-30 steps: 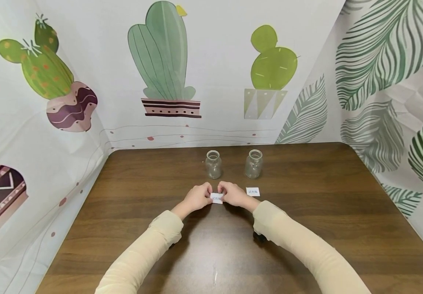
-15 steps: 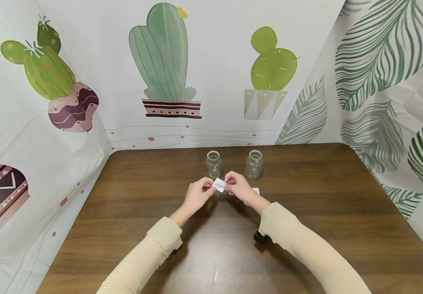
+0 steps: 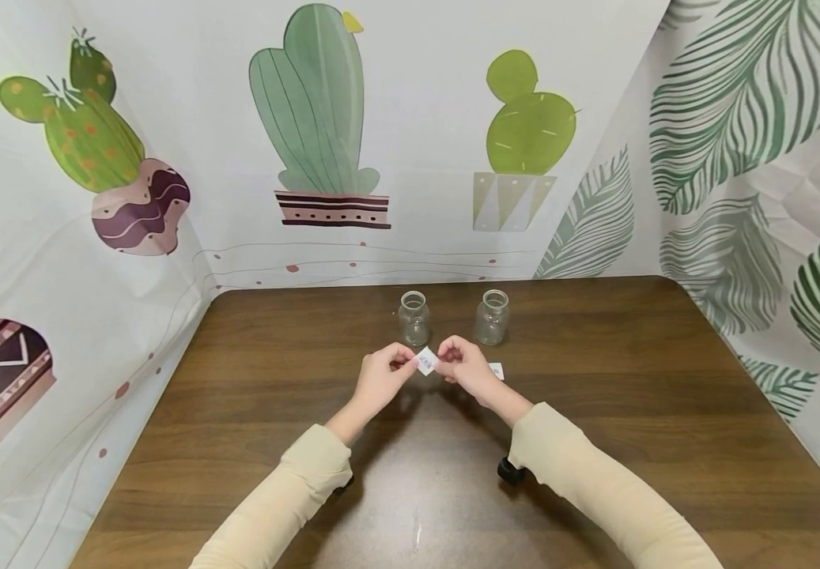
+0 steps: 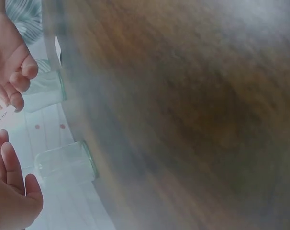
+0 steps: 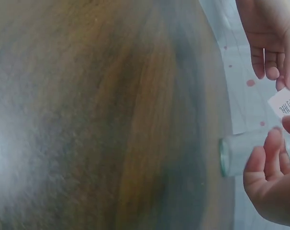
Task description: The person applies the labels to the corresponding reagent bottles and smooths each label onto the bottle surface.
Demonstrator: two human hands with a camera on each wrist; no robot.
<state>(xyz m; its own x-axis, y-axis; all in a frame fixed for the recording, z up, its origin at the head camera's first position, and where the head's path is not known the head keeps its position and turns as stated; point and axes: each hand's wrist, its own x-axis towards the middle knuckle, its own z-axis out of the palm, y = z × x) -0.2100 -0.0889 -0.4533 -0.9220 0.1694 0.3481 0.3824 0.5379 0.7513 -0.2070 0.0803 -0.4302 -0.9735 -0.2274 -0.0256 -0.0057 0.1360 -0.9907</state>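
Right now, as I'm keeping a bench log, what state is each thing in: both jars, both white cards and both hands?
Left jar: upright, unlidded, seemingly empty.
Right jar: upright, unlidded, seemingly empty.
Held card: off the table, tilted, writing showing.
Other card: on the table, partly hidden.
Left hand: pinching the held card.
Right hand: pinching the held card.

In front of me, a brown wood-grain table (image 3: 239, 379) bears two clear glass jars (image 3: 414, 322), upright and apart near its far edge. A white paper card (image 3: 497, 371) lies nearer me.

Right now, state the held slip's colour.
The slip is white with dark writing; the head view shows it best.
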